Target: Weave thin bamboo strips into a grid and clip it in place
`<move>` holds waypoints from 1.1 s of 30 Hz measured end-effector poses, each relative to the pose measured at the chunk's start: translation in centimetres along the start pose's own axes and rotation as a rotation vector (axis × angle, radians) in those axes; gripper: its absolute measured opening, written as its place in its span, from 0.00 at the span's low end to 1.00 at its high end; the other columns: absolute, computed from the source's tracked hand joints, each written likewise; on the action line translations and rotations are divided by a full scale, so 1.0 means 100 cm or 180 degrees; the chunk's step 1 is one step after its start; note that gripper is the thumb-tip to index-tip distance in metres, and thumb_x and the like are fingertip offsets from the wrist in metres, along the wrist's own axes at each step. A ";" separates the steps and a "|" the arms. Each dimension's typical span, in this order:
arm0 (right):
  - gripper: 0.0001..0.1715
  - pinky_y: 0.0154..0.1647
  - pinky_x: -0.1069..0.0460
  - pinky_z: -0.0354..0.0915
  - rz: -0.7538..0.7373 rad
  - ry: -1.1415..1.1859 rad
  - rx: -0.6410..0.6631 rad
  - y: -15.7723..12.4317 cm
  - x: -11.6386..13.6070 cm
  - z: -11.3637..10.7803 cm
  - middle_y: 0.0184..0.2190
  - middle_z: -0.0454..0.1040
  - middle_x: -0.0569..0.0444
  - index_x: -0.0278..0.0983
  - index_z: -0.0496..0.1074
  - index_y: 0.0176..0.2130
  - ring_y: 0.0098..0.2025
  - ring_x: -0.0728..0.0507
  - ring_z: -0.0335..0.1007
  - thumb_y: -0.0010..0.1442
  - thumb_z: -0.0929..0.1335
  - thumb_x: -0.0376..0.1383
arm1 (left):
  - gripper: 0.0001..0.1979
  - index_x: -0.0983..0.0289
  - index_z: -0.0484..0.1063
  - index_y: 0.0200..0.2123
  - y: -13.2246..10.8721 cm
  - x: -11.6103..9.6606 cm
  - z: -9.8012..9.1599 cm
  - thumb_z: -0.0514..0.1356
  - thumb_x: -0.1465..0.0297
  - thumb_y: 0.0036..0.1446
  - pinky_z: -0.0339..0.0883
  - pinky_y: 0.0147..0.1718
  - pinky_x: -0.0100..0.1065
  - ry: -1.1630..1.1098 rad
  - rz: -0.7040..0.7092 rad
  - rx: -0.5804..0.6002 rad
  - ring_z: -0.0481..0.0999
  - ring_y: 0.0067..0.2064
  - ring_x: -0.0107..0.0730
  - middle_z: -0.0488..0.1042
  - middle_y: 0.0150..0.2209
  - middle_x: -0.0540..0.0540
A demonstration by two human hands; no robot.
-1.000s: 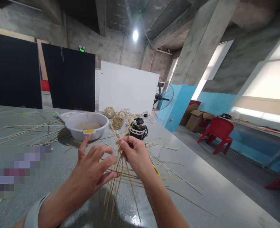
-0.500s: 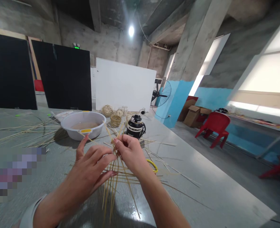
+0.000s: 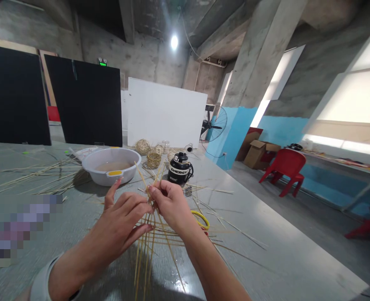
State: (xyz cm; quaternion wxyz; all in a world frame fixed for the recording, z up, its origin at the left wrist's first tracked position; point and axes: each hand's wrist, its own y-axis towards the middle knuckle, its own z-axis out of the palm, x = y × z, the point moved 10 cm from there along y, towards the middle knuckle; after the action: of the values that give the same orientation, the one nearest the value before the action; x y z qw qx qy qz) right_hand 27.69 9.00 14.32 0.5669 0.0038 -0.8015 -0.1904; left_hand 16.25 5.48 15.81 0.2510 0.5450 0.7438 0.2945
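Note:
Thin tan weaving strips [image 3: 147, 255] cross one another in a loose bundle above the grey table, their lower ends fanning down towards me. My right hand [image 3: 168, 203] pinches the strips near their crossing, thumb against the fingers. From the left, my left hand [image 3: 125, 219] grips the same bundle with thumb and bent fingers, while its index finger points up and away. The exact crossing is partly hidden behind my fingers. Just beyond my hands stands a black bottle [image 3: 179, 169] lettered ENERGY. A yellow-handled tool [image 3: 201, 219], probably scissors, lies partly behind my right wrist.
A pale plastic basin [image 3: 92, 177] with yellow handles holds cloudy water at left. Woven balls [image 3: 142, 146] and a small woven basket [image 3: 153, 159] sit behind it. Loose strips [image 3: 59, 177] lie left and right on the table [image 3: 282, 259]. A red chair [image 3: 283, 167] stands off to the right.
My left index finger has tilted slightly to the right, and the strip running from it towards the basin no longer shows. Both hands stay at the bundle. The view has shifted slightly.

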 end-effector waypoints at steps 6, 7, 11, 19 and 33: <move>0.11 0.23 0.56 0.52 -0.0005 0.0054 0.0187 0.000 0.003 0.004 0.19 0.62 0.61 0.36 0.69 0.27 0.22 0.51 0.54 0.58 0.66 0.38 | 0.09 0.59 0.68 0.41 -0.004 0.044 -0.027 0.55 0.62 0.62 0.54 0.58 0.53 -0.0439 -0.1162 -0.0333 0.74 0.45 0.39 0.75 0.41 0.52; 0.11 0.22 0.56 0.51 -0.0009 0.0051 0.0213 -0.001 0.004 0.006 0.19 0.62 0.61 0.36 0.69 0.27 0.22 0.51 0.53 0.58 0.67 0.39 | 0.11 0.60 0.69 0.41 -0.008 0.057 -0.029 0.54 0.60 0.62 0.61 0.53 0.50 -0.0584 -0.1544 -0.0343 0.74 0.45 0.40 0.75 0.40 0.53; 0.13 0.21 0.56 0.50 -0.0025 0.0075 0.0491 -0.008 0.016 0.019 0.19 0.60 0.61 0.36 0.67 0.25 0.21 0.52 0.51 0.60 0.67 0.39 | 0.16 0.59 0.71 0.43 -0.016 0.077 -0.017 0.54 0.56 0.61 0.65 0.47 0.42 -0.1411 -0.2208 0.0194 0.74 0.46 0.41 0.76 0.43 0.53; 0.15 0.19 0.55 0.46 0.0128 0.0330 0.0840 -0.017 0.020 0.034 0.17 0.57 0.64 0.37 0.64 0.27 0.17 0.53 0.47 0.61 0.66 0.42 | 0.12 0.62 0.71 0.36 -0.014 0.078 -0.009 0.60 0.59 0.58 0.66 0.41 0.34 -0.2871 -0.2282 0.0134 0.73 0.39 0.33 0.74 0.35 0.50; 0.15 0.24 0.55 0.51 -0.0229 -0.0104 0.0765 -0.019 0.031 0.029 0.21 0.60 0.60 0.37 0.65 0.23 0.24 0.51 0.53 0.56 0.69 0.41 | 0.14 0.63 0.70 0.32 -0.009 0.068 -0.019 0.54 0.59 0.61 0.66 0.37 0.35 -0.2131 -0.1969 0.0232 0.71 0.35 0.33 0.73 0.30 0.50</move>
State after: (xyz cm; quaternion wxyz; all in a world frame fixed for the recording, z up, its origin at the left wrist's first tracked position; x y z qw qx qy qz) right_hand 23.52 7.40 15.69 0.5420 0.0974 -0.8270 -0.1132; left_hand 12.40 11.49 16.16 0.5343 0.3709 0.7595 -0.0131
